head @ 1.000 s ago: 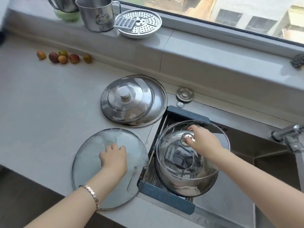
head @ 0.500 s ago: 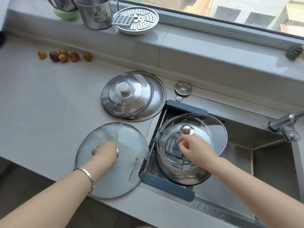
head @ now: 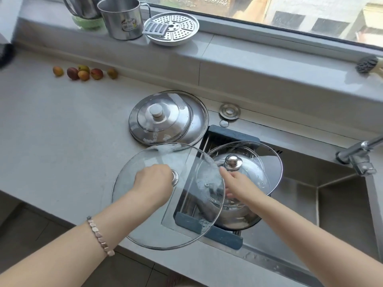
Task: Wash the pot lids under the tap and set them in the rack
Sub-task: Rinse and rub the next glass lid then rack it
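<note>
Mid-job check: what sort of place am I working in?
Most likely a home kitchen: a steel sink with a tap, steel pot lids on the counter, and a steamer tray on the windowsill.

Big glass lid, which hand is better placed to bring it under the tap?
Left. The left hand grips the knob of the big glass lid; the right hand is open, holding nothing, though nearer the tap.

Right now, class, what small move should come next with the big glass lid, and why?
Probably swing the big glass lid right, under the tap: the left hand grips its knob and suds cling to the glass.
</note>
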